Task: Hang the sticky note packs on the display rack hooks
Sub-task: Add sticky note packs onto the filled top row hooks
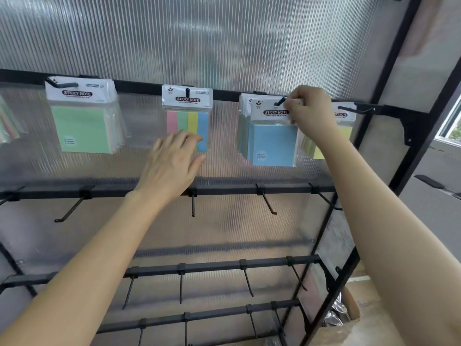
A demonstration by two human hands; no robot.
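One blue pack (274, 143) has its header pinched between right hand (309, 113) fingers (292, 106). Lower down, left hand (172, 161) fingers (189, 139) spread, empty.

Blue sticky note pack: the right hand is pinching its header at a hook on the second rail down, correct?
No. The head view shows the right hand pinching the blue sticky note pack by its header at a hook on the top rail, not the second.

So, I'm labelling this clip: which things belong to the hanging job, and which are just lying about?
Job: right hand pinching blue pack at hook; left hand; green pack; striped pack; yellow pack; rack.
Lying about: box; window.
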